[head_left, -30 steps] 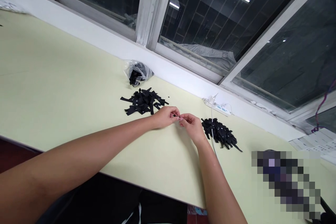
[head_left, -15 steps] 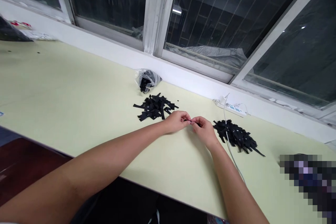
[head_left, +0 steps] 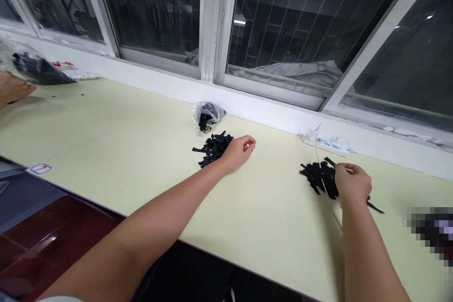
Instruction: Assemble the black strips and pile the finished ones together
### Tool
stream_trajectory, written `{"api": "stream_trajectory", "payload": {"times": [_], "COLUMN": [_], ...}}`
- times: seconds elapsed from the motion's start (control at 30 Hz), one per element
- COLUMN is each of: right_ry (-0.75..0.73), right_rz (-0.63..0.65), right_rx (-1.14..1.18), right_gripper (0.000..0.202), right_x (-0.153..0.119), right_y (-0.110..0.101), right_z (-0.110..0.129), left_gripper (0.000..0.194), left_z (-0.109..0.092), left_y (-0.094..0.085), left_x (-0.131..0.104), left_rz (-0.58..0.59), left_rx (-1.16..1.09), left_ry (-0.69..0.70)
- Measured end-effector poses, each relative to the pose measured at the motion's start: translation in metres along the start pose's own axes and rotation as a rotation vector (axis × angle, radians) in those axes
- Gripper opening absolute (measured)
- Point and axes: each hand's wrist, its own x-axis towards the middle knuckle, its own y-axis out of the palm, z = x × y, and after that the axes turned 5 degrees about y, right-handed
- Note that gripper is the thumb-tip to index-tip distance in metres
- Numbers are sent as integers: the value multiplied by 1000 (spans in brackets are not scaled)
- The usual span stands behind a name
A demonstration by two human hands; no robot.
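Observation:
My left hand [head_left: 241,152] is over the right side of a loose pile of black strips [head_left: 213,149], its thumb and fingertips pressed together. Whatever those fingers may hold is too small to make out. Farther right, my right hand [head_left: 353,181] pinches a black strip [head_left: 330,162] whose end sticks out to the left of the fingers. Beneath that hand lies a second pile of black strips [head_left: 320,179], partly covered by the hand and crossed by a white cable.
A clear bag with black pieces [head_left: 208,117] stands behind the left pile. A white power strip [head_left: 327,145] lies near the wall. At far left, another person's hand [head_left: 14,87] is beside a bag of dark items [head_left: 40,68]. A blue-edged label [head_left: 39,168] marks the table's front edge.
My hands, close together before, are now apart. My right hand has moved right to the right pile and has a strip in its fingers. Another person's hand has come into view at left.

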Motion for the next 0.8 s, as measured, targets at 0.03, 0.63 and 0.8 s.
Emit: {"api": "stream_trajectory", "payload": {"times": [0.03,0.63,0.8], "right_ry": [112,-320,-326], "right_rz": [7,-142,91], "right_rx": [-95,-83,188], "right_gripper": [19,29,31], "right_x": [4,-49,-65], "right_y": [-1,27,26], "right_z": [-6,23,46], "left_gripper": [22,14,14], "left_z": [3,21,3], "left_y": [-9,-50,-40], "left_x": [2,0,-1], "left_rz": [21,370,264], "left_rx": [91,619,482], "left_ry": [60,106,208]}}
